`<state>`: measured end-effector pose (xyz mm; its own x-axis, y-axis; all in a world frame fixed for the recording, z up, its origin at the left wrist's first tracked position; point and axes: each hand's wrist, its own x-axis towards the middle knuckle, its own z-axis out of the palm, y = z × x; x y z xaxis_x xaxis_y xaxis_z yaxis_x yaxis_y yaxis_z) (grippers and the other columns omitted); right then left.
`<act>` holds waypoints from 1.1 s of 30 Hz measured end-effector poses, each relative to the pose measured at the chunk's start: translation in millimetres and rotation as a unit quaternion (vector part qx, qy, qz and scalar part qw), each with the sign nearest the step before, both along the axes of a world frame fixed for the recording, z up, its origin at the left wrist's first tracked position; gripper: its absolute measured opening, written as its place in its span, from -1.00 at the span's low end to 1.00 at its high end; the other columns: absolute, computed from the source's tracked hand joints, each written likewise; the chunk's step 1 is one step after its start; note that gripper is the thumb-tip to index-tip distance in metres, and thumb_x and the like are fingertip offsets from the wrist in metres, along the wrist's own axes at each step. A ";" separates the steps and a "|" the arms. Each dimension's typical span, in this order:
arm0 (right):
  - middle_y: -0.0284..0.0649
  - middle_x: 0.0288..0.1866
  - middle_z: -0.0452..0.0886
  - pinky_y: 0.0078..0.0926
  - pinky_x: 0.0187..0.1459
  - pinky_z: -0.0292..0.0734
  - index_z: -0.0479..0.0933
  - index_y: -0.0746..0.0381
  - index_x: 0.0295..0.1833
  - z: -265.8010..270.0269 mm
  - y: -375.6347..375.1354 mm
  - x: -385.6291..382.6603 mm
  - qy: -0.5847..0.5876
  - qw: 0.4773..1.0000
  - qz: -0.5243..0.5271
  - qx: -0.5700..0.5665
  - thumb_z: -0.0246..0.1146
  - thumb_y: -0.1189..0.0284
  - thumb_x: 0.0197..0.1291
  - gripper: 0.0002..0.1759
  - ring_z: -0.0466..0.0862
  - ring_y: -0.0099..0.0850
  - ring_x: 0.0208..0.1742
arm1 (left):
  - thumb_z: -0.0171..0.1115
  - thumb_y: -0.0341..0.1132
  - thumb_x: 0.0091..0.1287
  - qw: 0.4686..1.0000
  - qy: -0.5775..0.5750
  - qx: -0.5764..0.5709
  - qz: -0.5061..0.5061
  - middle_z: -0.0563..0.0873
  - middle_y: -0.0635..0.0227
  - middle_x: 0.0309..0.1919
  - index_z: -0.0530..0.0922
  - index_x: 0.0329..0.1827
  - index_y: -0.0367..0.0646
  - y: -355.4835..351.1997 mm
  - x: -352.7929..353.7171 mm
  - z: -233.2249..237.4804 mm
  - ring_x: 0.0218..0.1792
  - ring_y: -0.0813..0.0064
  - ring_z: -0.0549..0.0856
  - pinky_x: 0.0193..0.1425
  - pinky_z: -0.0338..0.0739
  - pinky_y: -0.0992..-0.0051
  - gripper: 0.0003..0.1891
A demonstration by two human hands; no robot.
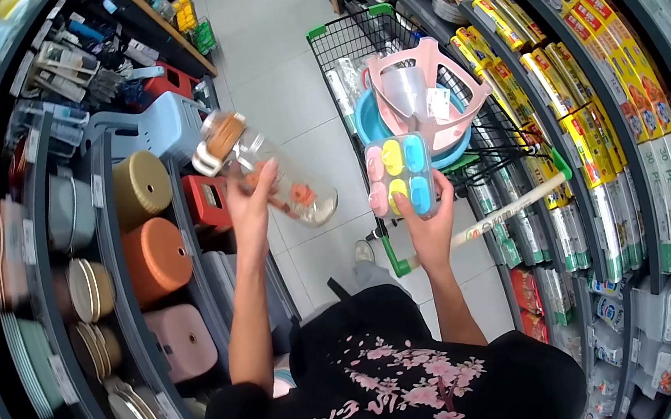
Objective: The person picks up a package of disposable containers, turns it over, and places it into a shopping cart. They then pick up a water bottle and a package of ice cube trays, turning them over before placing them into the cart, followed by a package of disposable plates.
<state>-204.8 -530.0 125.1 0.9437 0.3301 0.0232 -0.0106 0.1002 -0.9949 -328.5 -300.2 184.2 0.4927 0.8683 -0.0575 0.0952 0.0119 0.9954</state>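
My left hand (250,208) is closed around a clear bottle (297,182) with a wood-coloured lid and orange-red pictures on its side. The bottle is tilted, its lid toward the upper left. In my right hand (430,226) is a clear plastic pack (398,177) of small pink, yellow and blue pieces, whose kind I cannot make out. The pack is held upright in front of the shopping cart (324,65). Inside the cart, a pink plastic frame (451,56) with a white label sits in a blue basin (372,118).
The cart's handle (515,206) is just right of my right hand. Left shelves hold an orange stool (156,256), a pink stool (182,342) and a light blue stool (169,126). Right shelves carry yellow boxes (593,152) and rolls. Tiled floor (252,41) runs ahead between them.
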 end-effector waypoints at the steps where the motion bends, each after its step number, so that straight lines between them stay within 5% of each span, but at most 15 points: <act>1: -0.08 0.30 0.36 -0.37 0.34 0.37 0.25 0.39 0.44 -3.9 10.3 10.3 0.000 1.000 -0.004 -0.003 0.51 0.38 0.22 -0.20 0.42 -0.33 0.33 | 0.52 -0.10 0.30 1.000 0.003 0.023 0.010 0.67 0.28 -0.06 0.37 0.37 -0.34 15.4 27.0 -4.1 -0.08 0.49 0.68 0.01 0.58 0.47 -0.27; 2: -0.07 0.31 0.36 -0.35 0.35 0.37 0.25 0.39 0.45 -5.6 18.9 20.2 -0.034 0.997 -0.022 -0.066 0.52 0.38 0.20 -0.19 0.42 -0.32 0.34 | 0.54 0.00 0.26 0.999 -0.006 0.045 -0.010 0.63 0.13 0.10 0.26 0.45 -0.36 32.1 50.6 -10.5 0.06 0.42 0.67 0.03 0.59 0.47 -0.11; 6: -0.01 0.32 0.35 -0.25 0.37 0.36 0.28 0.38 0.45 -16.5 56.2 48.6 -0.094 0.978 -0.070 -0.173 0.58 0.35 0.11 -0.12 0.43 -0.20 0.35 | 0.58 0.09 0.18 0.991 0.117 0.061 -0.019 0.68 0.13 -0.04 0.29 0.41 -0.34 110.3 149.2 -54.8 -0.01 0.41 0.69 0.01 0.61 0.43 -0.07; 8: 0.04 0.32 0.32 -0.13 0.35 0.37 0.27 0.32 0.46 -24.2 75.3 56.3 -0.096 0.969 -0.072 -0.215 0.61 0.28 0.06 -0.06 0.42 -0.04 0.35 | 0.55 0.31 0.00 0.974 0.192 0.105 -0.056 0.71 -0.08 0.01 0.34 0.37 -0.28 139.2 198.8 -67.3 0.02 0.13 0.74 0.15 0.60 0.24 0.05; 17: 0.03 0.34 0.31 -0.14 0.31 0.48 0.27 0.25 0.47 -77.6 231.8 126.0 -0.131 0.942 -0.116 -0.285 0.63 0.29 -0.03 -0.02 0.48 0.04 0.33 | 0.54 0.38 -0.11 0.882 0.326 0.199 -0.277 0.71 -0.05 0.11 0.40 0.31 -0.18 263.0 439.2 -207.9 0.16 0.03 0.70 0.21 0.57 0.13 0.05; 19: 0.05 0.35 0.30 -0.14 0.30 0.49 0.27 0.27 0.47 -95.3 272.7 144.1 -0.095 0.936 -0.150 -0.303 0.63 0.29 -0.02 -0.02 0.48 0.05 0.32 | 0.53 0.35 -0.08 0.860 0.322 0.213 -0.334 0.71 -0.01 0.13 0.40 0.32 -0.16 282.3 481.2 -255.1 0.18 0.03 0.70 0.21 0.57 0.13 0.02; 26: 0.16 0.38 0.28 -0.15 0.42 0.36 0.24 0.31 0.51 -121.1 404.1 231.8 -0.008 0.907 -0.231 -0.353 0.58 0.27 0.07 -0.03 0.39 0.10 0.42 | 0.44 0.23 0.12 0.810 0.361 0.203 -0.416 0.72 0.00 0.08 0.38 0.32 -0.14 332.4 576.7 -311.0 0.16 -0.02 0.70 0.21 0.57 0.09 -0.16; 33: 0.24 0.46 0.20 -0.03 0.42 0.35 0.18 0.29 0.53 -178.3 464.8 316.5 0.013 0.862 -0.297 -0.410 0.54 0.32 0.10 -0.04 0.36 0.26 0.41 | 0.32 0.20 0.28 0.789 0.317 0.266 -0.454 0.72 -0.08 0.02 0.33 0.36 0.02 358.0 602.1 -375.2 0.09 -0.09 0.71 0.15 0.54 -0.05 -0.29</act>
